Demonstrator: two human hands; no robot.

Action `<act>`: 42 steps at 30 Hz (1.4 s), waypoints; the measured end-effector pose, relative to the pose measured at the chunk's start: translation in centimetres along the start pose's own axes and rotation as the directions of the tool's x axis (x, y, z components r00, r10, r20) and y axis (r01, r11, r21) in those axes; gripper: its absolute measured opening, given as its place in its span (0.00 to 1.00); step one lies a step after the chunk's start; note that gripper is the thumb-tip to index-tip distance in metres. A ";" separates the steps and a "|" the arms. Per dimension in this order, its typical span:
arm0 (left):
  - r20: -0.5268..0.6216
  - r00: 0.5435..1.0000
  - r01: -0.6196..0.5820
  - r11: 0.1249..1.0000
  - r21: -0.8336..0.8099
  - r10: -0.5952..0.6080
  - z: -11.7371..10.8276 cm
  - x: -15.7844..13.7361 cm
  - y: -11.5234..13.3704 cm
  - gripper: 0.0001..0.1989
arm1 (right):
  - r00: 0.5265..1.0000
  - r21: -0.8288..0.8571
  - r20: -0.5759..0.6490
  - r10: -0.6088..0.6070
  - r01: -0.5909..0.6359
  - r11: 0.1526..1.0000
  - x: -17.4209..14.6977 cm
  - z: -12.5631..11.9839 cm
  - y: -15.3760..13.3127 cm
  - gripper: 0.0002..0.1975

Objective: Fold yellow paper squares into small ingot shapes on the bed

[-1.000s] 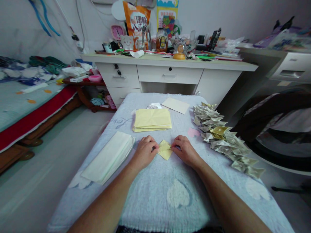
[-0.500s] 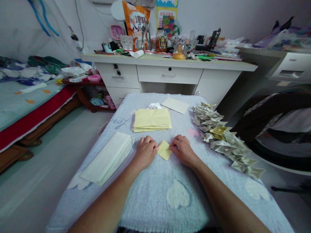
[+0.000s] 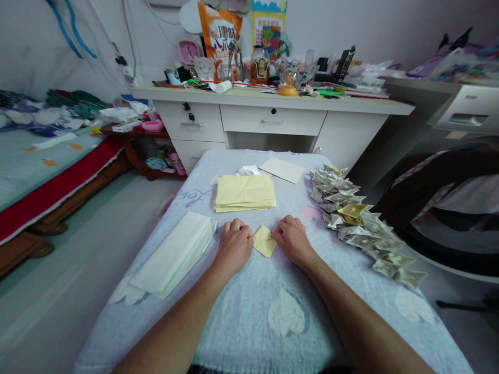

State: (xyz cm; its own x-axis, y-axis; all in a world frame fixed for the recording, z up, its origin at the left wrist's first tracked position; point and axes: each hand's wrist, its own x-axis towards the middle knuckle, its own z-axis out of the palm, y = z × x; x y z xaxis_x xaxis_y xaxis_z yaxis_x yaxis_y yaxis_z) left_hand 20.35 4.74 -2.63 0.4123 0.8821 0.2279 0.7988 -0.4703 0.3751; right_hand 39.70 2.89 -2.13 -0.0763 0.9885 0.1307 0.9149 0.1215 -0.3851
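Left hand (image 3: 235,244) and right hand (image 3: 292,239) have their fingers clamped on opposite corners of a small folded yellow paper diamond (image 3: 265,242) mid-desk (image 3: 245,311). Looping script (image 3: 198,195), apparently "Love", marks the cloth near the left edge. A flat yellow paper stack (image 3: 245,192) lies towards the far edge, silvery folded-paper pieces (image 3: 366,231) line the right; beyond, an orange plastic bag (image 3: 220,34) bears Chinese characters.

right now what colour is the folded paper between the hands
The folded paper is pale yellow; head view.
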 end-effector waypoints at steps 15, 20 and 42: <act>0.032 0.999 0.005 0.992 -0.129 -0.001 -0.6 0.1 0.0 0.07 | 0.996 -0.052 0.034 0.085 -0.083 0.995 -0.2 -0.5 -1.1 0.06; 0.018 1.000 0.011 0.989 -0.144 -0.009 -0.6 0.2 -0.3 0.05 | 0.995 -0.083 0.031 0.096 -0.093 0.992 -0.2 -0.6 -1.2 0.08; -0.031 0.999 0.040 0.999 -0.037 -0.041 0.0 -0.2 0.5 0.17 | 0.995 -0.118 0.011 0.095 -0.093 0.989 -0.3 -0.4 -1.4 0.09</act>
State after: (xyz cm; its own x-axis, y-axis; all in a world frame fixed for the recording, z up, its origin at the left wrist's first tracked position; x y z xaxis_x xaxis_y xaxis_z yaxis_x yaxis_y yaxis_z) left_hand 20.65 4.32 -2.55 0.3650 0.8995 0.2401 0.7980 -0.4351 0.4170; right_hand 38.62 2.42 -1.25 0.0069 0.9965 0.0832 0.9584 0.0171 -0.2848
